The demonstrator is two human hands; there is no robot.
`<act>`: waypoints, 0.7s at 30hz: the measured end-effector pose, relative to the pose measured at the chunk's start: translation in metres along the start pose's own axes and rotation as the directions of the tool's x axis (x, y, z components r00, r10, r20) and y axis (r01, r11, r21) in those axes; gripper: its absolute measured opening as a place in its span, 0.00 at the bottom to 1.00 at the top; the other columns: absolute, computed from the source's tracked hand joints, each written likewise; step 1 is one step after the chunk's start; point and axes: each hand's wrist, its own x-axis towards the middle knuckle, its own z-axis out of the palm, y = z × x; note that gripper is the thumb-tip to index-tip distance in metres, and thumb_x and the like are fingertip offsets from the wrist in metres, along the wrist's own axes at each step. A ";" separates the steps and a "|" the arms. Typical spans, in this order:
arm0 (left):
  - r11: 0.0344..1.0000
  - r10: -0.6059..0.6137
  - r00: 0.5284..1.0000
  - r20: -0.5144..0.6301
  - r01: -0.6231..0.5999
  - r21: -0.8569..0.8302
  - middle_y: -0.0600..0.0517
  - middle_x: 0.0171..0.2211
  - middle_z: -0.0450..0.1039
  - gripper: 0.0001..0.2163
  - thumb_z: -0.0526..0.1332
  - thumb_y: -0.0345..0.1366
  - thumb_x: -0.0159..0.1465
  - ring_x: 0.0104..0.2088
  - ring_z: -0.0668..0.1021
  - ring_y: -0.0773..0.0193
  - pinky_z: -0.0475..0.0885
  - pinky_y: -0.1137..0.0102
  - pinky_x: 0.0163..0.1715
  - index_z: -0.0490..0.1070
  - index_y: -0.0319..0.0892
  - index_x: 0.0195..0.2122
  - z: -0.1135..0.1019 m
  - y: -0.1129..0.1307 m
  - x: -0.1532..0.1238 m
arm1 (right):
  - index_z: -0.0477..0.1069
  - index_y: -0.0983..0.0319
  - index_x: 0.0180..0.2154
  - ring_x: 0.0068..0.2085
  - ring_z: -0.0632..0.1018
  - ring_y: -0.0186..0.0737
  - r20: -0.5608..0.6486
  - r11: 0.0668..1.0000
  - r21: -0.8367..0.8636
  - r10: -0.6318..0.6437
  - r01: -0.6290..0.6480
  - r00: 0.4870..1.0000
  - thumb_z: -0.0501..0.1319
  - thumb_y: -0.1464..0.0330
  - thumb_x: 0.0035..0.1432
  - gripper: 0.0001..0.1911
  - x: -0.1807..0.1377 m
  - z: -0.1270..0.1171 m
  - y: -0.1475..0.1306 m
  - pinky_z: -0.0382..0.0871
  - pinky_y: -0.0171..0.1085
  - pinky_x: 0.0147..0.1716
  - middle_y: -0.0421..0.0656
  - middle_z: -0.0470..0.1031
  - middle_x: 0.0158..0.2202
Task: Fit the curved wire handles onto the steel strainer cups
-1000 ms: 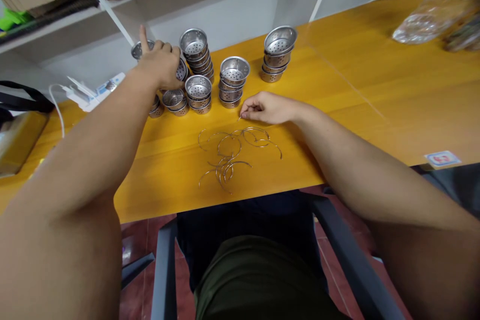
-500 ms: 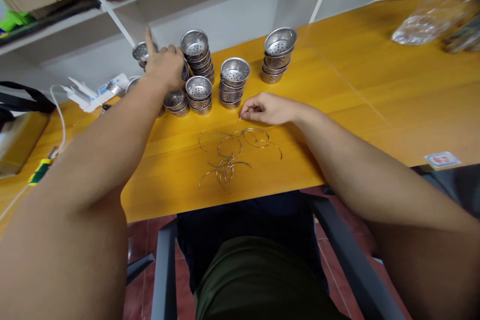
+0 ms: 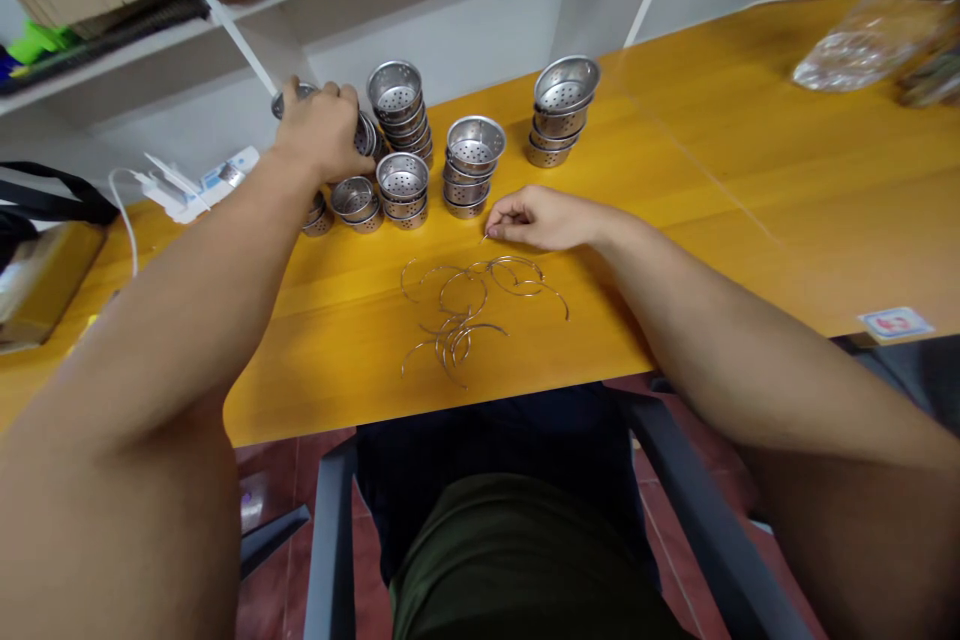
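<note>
My left hand [image 3: 319,130] reaches to the back left, its fingers curled down and its thumb against a tilted stack of perforated metal cups [image 3: 366,135]; the palm side is hidden. Another metal cup [image 3: 281,104] shows beside its index finger. My right hand [image 3: 536,218] rests low over the table with thumb and fingers pinched on a thin curved wire [image 3: 484,237], of which only a short end shows. Several loose curved wires [image 3: 463,292] lie tangled on the table in front of it.
More perforated cups stand in stacks: a tall one [image 3: 395,92], a short one [image 3: 403,180], one in the middle [image 3: 475,145] and one at right [image 3: 566,90]. A white power strip [image 3: 199,190] lies left. Shelves rise behind; a plastic bottle [image 3: 847,55] lies far right.
My left hand's index finger, stretched upward before, has bent down over the cups, and the hand has lowered slightly. My right hand keeps its pinch in much the same place.
</note>
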 end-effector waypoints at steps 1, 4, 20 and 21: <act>1.000 0.002 1.000 -0.010 -0.002 0.023 0.43 0.76 0.77 0.59 0.62 0.65 0.58 0.62 0.68 0.48 0.42 0.46 0.93 0.67 0.32 0.86 -0.001 -0.001 -0.002 | 0.88 0.56 0.42 0.39 0.79 0.45 -0.005 1.000 -0.002 -0.002 0.002 1.000 0.76 0.55 0.69 0.12 0.000 0.000 -0.001 0.73 0.46 0.45 0.43 0.88 0.38; 0.996 0.021 0.999 -0.040 -0.017 0.089 0.43 0.75 0.78 0.53 0.62 0.60 0.63 0.61 0.68 0.47 0.48 0.42 0.96 0.67 0.34 0.86 -0.007 -0.003 -0.011 | 0.88 0.57 0.42 0.39 0.78 0.44 -0.008 1.000 -0.015 0.006 -0.006 1.000 0.77 0.55 0.69 0.12 -0.001 -0.001 -0.002 0.73 0.46 0.45 0.43 0.87 0.38; 0.998 -0.033 0.987 -0.155 0.024 -0.057 0.33 0.76 0.80 0.55 0.64 0.65 0.57 0.84 0.76 0.17 0.62 0.35 0.95 0.77 0.37 0.80 -0.067 -0.010 -0.113 | 0.89 0.55 0.42 0.39 0.81 0.46 -0.034 1.000 -0.023 0.011 -0.012 0.999 0.77 0.49 0.67 0.17 0.000 0.000 0.000 0.77 0.48 0.44 0.44 0.90 0.38; 0.997 -0.052 0.987 -0.152 0.042 -0.072 0.35 0.72 0.82 0.54 0.63 0.68 0.55 0.81 0.79 0.16 0.68 0.34 0.91 0.79 0.39 0.78 -0.072 -0.010 -0.122 | 0.89 0.55 0.42 0.40 0.82 0.46 -0.036 1.000 -0.025 0.008 -0.009 0.999 0.77 0.49 0.66 0.17 0.000 -0.001 0.001 0.78 0.48 0.45 0.44 0.91 0.39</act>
